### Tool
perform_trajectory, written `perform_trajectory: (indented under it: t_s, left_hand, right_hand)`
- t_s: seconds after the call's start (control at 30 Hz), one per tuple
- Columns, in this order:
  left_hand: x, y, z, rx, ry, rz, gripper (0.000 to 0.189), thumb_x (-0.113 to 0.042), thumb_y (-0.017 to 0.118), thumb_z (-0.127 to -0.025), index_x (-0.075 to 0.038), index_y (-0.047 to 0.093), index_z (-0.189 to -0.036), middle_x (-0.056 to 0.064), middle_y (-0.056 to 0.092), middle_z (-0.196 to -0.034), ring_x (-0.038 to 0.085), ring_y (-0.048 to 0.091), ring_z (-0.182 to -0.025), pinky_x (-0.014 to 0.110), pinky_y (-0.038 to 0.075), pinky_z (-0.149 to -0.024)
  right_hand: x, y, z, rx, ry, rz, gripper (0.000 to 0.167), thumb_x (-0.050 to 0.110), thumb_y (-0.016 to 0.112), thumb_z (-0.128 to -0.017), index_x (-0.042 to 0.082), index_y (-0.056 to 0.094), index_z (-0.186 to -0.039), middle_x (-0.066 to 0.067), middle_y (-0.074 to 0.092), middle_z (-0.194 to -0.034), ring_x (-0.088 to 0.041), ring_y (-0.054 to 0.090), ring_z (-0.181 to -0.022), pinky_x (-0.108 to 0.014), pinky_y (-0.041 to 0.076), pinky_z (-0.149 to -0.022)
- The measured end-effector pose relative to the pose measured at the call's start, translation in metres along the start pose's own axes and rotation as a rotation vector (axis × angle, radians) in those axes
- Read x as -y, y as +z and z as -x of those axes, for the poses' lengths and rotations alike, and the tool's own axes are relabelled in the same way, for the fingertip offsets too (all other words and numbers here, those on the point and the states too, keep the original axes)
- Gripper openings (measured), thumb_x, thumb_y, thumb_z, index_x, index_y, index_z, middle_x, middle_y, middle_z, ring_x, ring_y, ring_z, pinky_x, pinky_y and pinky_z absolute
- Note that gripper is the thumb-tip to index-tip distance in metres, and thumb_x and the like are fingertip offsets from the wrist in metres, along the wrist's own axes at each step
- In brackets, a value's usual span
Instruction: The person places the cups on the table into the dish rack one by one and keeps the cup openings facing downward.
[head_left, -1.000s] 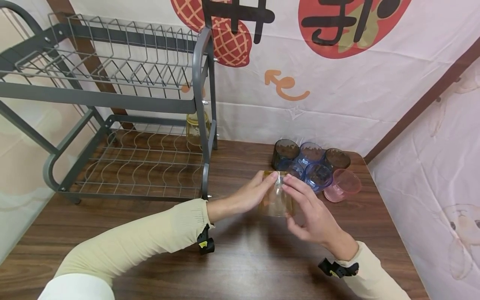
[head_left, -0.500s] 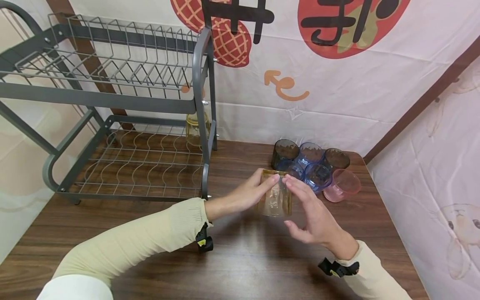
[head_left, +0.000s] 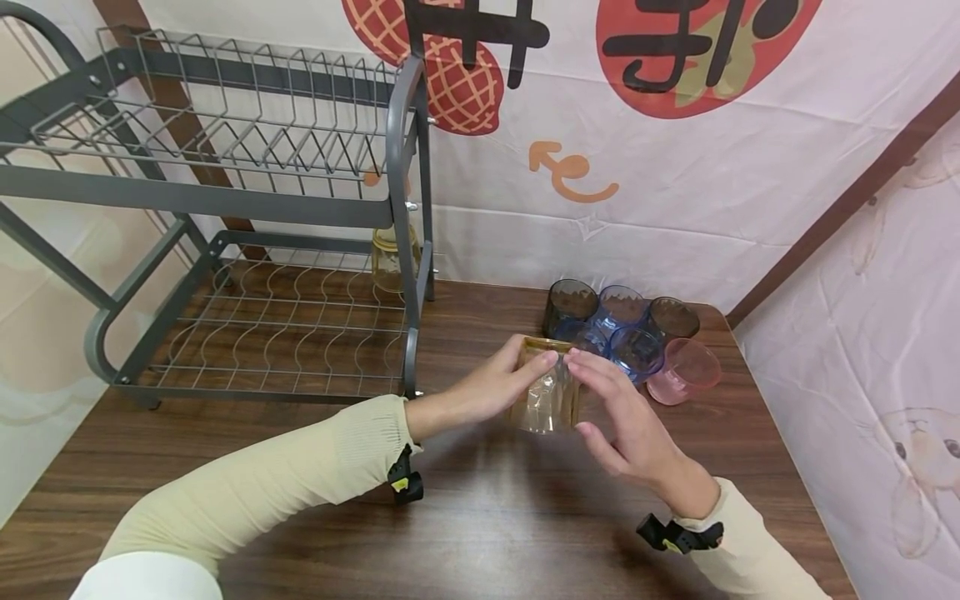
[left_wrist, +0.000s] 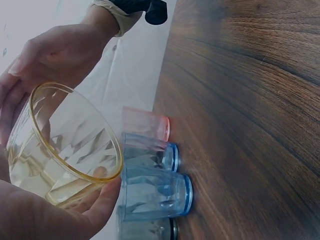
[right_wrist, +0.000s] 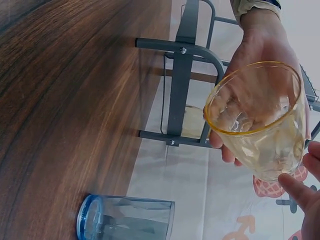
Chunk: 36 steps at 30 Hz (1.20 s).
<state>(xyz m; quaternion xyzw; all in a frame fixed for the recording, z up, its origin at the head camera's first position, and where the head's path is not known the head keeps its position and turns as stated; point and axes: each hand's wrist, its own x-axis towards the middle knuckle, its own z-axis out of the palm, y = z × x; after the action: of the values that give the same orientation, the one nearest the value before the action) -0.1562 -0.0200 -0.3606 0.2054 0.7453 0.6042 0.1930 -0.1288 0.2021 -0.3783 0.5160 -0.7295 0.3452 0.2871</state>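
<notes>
A clear amber drinking glass is held above the table, mouth turned downward and tilted. My left hand grips it from the left side, its thumb up near the base. In the left wrist view the amber rim of the glass shows in full, with a left fingertip beside it. On the right, my right hand has its fingers extended, fingertips at the glass's base and thumb spread low beside the wall. The right wrist view shows a fingertip of the right hand touching the base end.
Upright tumblers cluster at the back right: a pink glass, blue glasses and dark grey glasses. A two-tier grey metal dish rack stands at the left, with a yellow glass on its lower tier.
The amber glass has turned slightly and shifted a little left with my left hand. My right thumb has left the glass wall, dropped away, then moved back up beside it.
</notes>
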Motion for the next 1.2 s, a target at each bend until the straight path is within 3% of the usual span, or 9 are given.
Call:
perform_trajectory:
  t_s: [0.13, 0.37, 0.8, 1.2]
  left_hand:
    - [-0.002, -0.001, 0.001, -0.002, 0.010, -0.004, 0.044, -0.031, 0.050, -0.108, 0.000, 0.041, -0.138, 0.019, 0.064, -0.111, 0.017, 0.061, -0.088, 0.029, 0.053, -0.075]
    - [-0.002, -0.003, 0.002, -0.012, 0.014, -0.056, 0.045, -0.031, 0.055, -0.106, 0.000, 0.042, -0.137, 0.016, 0.063, -0.118, 0.023, 0.063, -0.107, 0.035, 0.053, -0.093]
    - [-0.002, -0.009, 0.002, -0.015, 0.036, -0.053, 0.054, -0.024, 0.068, -0.100, -0.001, 0.042, -0.140, 0.018, 0.061, -0.128, 0.027, 0.064, -0.114, 0.034, 0.056, -0.092]
    - [-0.002, -0.020, 0.007, -0.013, 0.073, -0.046, 0.056, -0.018, 0.075, -0.094, -0.003, 0.044, -0.138, 0.015, 0.062, -0.128, 0.029, 0.061, -0.123, 0.038, 0.051, -0.101]
  right_hand:
    - [0.001, -0.004, -0.003, -0.020, 0.019, 0.018, 0.054, 0.030, 0.046, -0.108, -0.018, 0.049, -0.131, -0.030, 0.052, -0.137, -0.030, 0.044, -0.140, -0.037, 0.032, -0.118]
    - [-0.001, -0.011, -0.005, -0.070, 0.045, 0.034, 0.057, 0.033, 0.045, -0.108, -0.020, 0.050, -0.128, -0.028, 0.054, -0.137, -0.029, 0.046, -0.138, -0.038, 0.033, -0.117]
    - [-0.006, -0.025, 0.003, -0.093, 0.139, 0.071, 0.058, 0.036, 0.046, -0.108, -0.017, 0.050, -0.131, -0.027, 0.054, -0.140, -0.030, 0.047, -0.138, -0.037, 0.033, -0.118]
    - [-0.014, -0.041, 0.005, -0.146, 0.194, 0.075, 0.062, 0.039, 0.048, -0.108, -0.019, 0.049, -0.130, -0.030, 0.055, -0.135, -0.025, 0.047, -0.137, -0.033, 0.034, -0.116]
